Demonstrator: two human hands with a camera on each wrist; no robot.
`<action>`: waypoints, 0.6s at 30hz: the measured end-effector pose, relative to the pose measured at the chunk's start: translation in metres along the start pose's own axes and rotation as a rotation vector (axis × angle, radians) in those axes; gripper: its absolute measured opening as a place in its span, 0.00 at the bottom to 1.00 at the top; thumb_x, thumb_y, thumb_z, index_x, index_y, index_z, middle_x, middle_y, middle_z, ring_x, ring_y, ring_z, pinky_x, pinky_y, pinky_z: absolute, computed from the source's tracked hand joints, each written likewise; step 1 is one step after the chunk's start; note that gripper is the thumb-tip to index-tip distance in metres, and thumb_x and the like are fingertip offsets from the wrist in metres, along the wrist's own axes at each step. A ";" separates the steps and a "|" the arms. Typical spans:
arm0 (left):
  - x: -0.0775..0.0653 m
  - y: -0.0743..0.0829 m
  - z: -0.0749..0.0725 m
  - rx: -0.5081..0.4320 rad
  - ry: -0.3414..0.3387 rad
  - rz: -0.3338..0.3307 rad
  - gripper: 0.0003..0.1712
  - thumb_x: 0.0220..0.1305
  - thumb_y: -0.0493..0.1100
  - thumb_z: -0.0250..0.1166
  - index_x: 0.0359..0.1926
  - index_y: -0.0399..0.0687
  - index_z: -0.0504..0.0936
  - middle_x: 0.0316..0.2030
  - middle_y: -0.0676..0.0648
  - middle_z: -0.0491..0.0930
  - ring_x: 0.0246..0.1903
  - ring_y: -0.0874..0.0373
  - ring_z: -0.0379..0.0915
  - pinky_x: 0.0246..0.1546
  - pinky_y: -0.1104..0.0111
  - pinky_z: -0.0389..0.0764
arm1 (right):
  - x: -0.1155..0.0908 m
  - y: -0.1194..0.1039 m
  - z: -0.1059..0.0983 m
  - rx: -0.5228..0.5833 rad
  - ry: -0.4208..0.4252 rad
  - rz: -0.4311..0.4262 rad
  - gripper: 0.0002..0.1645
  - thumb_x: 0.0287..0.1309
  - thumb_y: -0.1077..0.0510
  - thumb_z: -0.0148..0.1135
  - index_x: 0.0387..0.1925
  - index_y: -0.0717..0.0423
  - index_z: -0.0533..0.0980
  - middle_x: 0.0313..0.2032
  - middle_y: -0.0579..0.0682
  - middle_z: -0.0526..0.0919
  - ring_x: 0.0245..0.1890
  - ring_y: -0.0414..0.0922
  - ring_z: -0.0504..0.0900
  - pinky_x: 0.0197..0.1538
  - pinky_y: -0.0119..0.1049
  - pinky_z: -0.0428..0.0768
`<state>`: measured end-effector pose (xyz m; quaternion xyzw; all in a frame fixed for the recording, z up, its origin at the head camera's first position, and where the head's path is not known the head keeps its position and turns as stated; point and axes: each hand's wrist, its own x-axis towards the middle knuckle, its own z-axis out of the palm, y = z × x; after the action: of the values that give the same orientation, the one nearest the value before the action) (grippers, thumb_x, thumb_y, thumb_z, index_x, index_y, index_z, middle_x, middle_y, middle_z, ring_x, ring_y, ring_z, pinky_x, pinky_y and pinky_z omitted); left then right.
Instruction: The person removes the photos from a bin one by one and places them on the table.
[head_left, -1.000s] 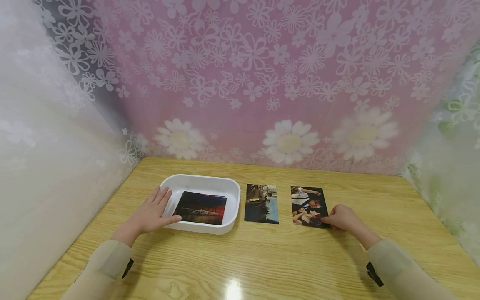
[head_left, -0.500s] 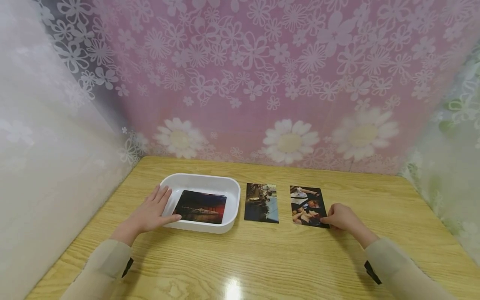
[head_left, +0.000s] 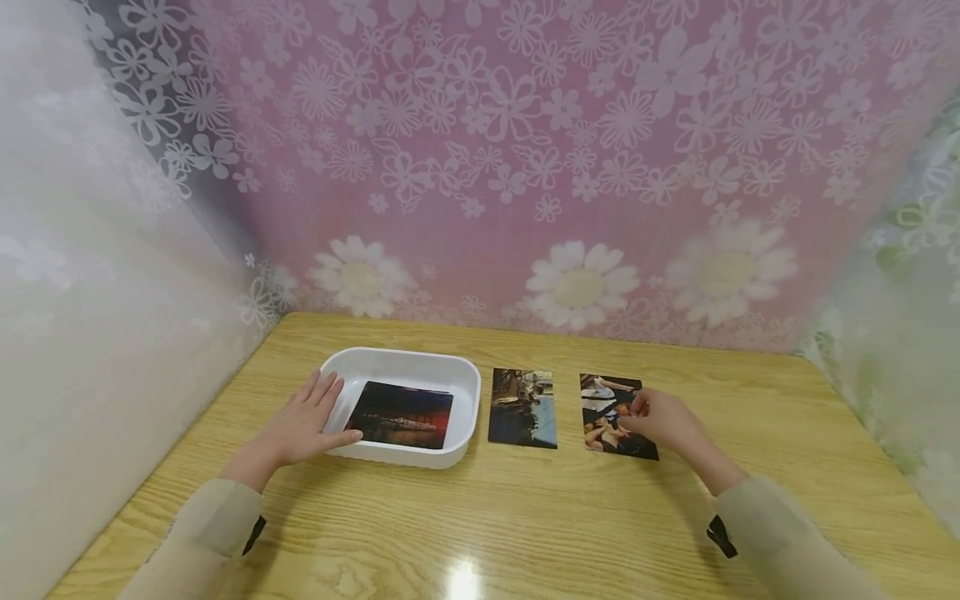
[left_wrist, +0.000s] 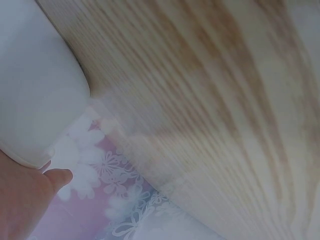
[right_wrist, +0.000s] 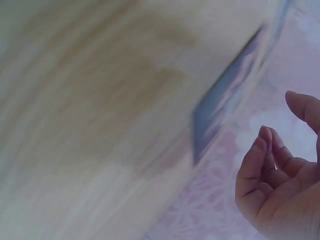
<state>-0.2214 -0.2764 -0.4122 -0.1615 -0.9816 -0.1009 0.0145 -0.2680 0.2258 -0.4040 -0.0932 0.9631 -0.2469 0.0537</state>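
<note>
My left hand (head_left: 298, 425) rests on the left side of a white plastic tray (head_left: 405, 457), its fingers straight over the rim and the thumb across the near corner. A dark photo (head_left: 401, 417) with a lit scene and a red patch lies in the tray. My right hand (head_left: 663, 421) hovers over the right-hand photo (head_left: 609, 421), a picture of people, and covers part of it. In the right wrist view that hand (right_wrist: 280, 185) has thumb and loosely bent fingers apart, with nothing between them. A second photo (head_left: 522, 408) lies flat between tray and right-hand photo.
The wooden table (head_left: 390, 525) runs back to a pink flowered curtain (head_left: 465, 167). Pale curtains (head_left: 112, 292) hang at the left and right sides.
My right hand has let go of the right-hand photo's near right corner and moved up and left over it. The left hand, tray and photos stay in place.
</note>
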 end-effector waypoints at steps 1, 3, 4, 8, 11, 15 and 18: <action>0.000 0.000 0.000 0.000 0.000 0.000 0.54 0.53 0.69 0.51 0.65 0.30 0.49 0.65 0.33 0.44 0.63 0.38 0.31 0.55 0.41 0.47 | 0.002 -0.006 0.001 0.009 -0.001 -0.015 0.15 0.51 0.53 0.60 0.30 0.63 0.70 0.23 0.50 0.72 0.18 0.43 0.67 0.22 0.36 0.66; -0.001 -0.001 0.000 -0.001 0.002 0.001 0.54 0.54 0.69 0.51 0.65 0.29 0.49 0.65 0.33 0.44 0.63 0.38 0.31 0.55 0.41 0.46 | 0.005 -0.017 0.002 0.031 0.001 -0.045 0.17 0.51 0.54 0.60 0.34 0.65 0.71 0.25 0.51 0.73 0.19 0.44 0.69 0.23 0.37 0.69; -0.001 -0.001 -0.001 -0.002 0.006 0.005 0.54 0.54 0.69 0.51 0.64 0.29 0.49 0.64 0.32 0.44 0.63 0.37 0.31 0.55 0.41 0.46 | 0.007 -0.023 0.003 0.035 0.004 -0.060 0.18 0.51 0.53 0.60 0.36 0.66 0.71 0.26 0.51 0.74 0.21 0.44 0.71 0.25 0.38 0.71; -0.002 -0.001 -0.001 -0.004 0.021 0.009 0.54 0.54 0.68 0.52 0.64 0.28 0.50 0.64 0.32 0.46 0.63 0.37 0.32 0.55 0.42 0.47 | 0.018 -0.046 0.012 0.056 0.009 -0.091 0.22 0.52 0.52 0.60 0.41 0.66 0.71 0.33 0.55 0.75 0.30 0.49 0.75 0.32 0.43 0.74; -0.001 0.000 -0.001 -0.001 0.025 0.011 0.54 0.53 0.68 0.52 0.64 0.28 0.51 0.64 0.32 0.46 0.63 0.37 0.33 0.55 0.42 0.47 | 0.025 -0.066 0.021 0.083 0.001 -0.122 0.22 0.52 0.51 0.61 0.43 0.64 0.71 0.38 0.57 0.75 0.36 0.51 0.74 0.36 0.45 0.74; 0.000 -0.001 0.000 0.001 0.017 0.015 0.54 0.53 0.68 0.52 0.64 0.28 0.50 0.64 0.32 0.45 0.63 0.37 0.32 0.56 0.43 0.46 | 0.033 -0.094 0.033 0.123 -0.013 -0.185 0.21 0.51 0.51 0.61 0.43 0.62 0.72 0.41 0.57 0.75 0.39 0.51 0.74 0.38 0.44 0.74; 0.001 -0.002 0.001 -0.001 0.008 0.019 0.54 0.54 0.69 0.51 0.64 0.28 0.49 0.64 0.32 0.44 0.63 0.38 0.31 0.57 0.44 0.44 | 0.038 -0.116 0.040 0.145 -0.019 -0.242 0.21 0.50 0.52 0.63 0.42 0.61 0.73 0.40 0.56 0.76 0.38 0.49 0.74 0.38 0.43 0.74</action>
<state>-0.2227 -0.2781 -0.4132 -0.1703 -0.9799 -0.1020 0.0195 -0.2811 0.0993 -0.3849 -0.2069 0.9238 -0.3197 0.0391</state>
